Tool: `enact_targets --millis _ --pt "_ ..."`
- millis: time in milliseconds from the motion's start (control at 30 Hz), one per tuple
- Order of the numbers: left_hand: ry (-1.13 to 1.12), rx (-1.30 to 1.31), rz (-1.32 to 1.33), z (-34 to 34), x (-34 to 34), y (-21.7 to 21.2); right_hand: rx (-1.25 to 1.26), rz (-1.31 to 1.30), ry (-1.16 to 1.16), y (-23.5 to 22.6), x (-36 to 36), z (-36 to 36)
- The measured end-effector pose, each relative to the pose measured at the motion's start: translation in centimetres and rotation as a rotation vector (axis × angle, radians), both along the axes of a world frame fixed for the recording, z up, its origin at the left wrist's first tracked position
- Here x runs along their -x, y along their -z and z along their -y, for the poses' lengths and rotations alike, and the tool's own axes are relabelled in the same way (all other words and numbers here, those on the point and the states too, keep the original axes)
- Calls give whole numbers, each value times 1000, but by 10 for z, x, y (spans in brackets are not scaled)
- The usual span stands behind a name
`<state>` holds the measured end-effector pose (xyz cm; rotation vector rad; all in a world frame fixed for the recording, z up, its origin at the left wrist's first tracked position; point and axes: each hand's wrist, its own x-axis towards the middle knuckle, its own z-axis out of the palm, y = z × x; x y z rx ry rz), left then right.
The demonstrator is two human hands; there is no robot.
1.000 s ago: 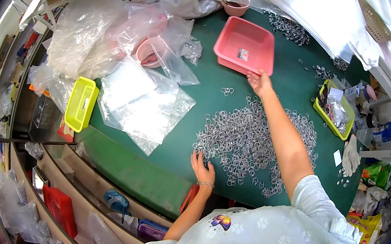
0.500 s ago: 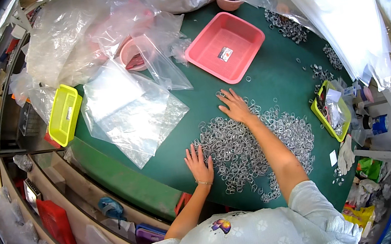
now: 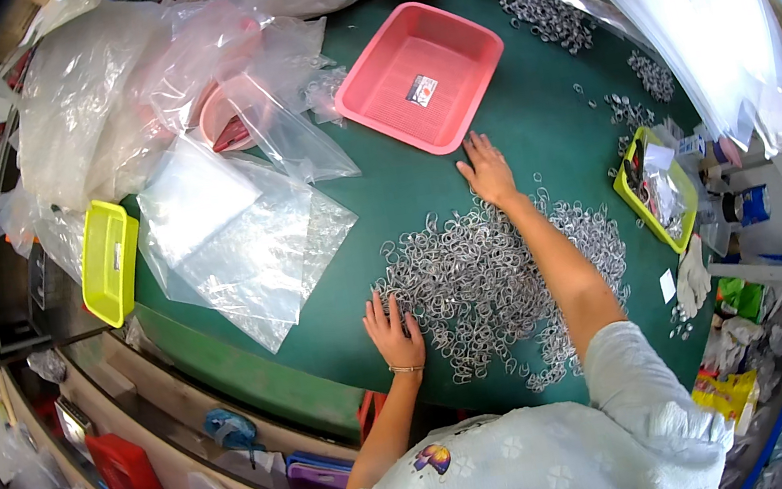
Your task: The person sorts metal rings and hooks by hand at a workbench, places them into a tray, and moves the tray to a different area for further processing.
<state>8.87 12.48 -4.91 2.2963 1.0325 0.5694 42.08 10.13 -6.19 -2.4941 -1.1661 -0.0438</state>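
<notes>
A wide heap of small silver metal rings (image 3: 462, 279) lies on the green tabletop in front of me. Palm down, my left hand (image 3: 395, 337) rests at the heap's left edge, its fingers spread and the fingertips touching or close to the outer rings. My right arm reaches across the heap. Beyond its far edge, my right hand (image 3: 490, 174) lies on the table with fingers apart, close to the near right corner of a pink plastic basin (image 3: 468, 81). Anything under either palm is hidden. The basin holds no rings, and a label sits on its bottom.
Clear plastic bags (image 3: 251, 255) cover the left of the table, beside a yellow-green tray (image 3: 111, 266). More rings (image 3: 544, 14) lie at the far right. Another yellow-green basket (image 3: 642, 197) with odds and ends and a pale glove (image 3: 692, 275) stand along the right edge.
My right hand has moved farther away and to the right, toward the basin's near right side. My left hand stays at the heap's left edge. The whole view has shifted slightly.
</notes>
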Motion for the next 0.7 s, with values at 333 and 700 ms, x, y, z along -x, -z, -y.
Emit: enact_targets --millis 333,700 --pt "-60 18 110 5 1 6 61 -47 -93 -11 -5 -24" --pt "-85 -20 112 8 0 4 -70 -154 -212 -28 39 55"
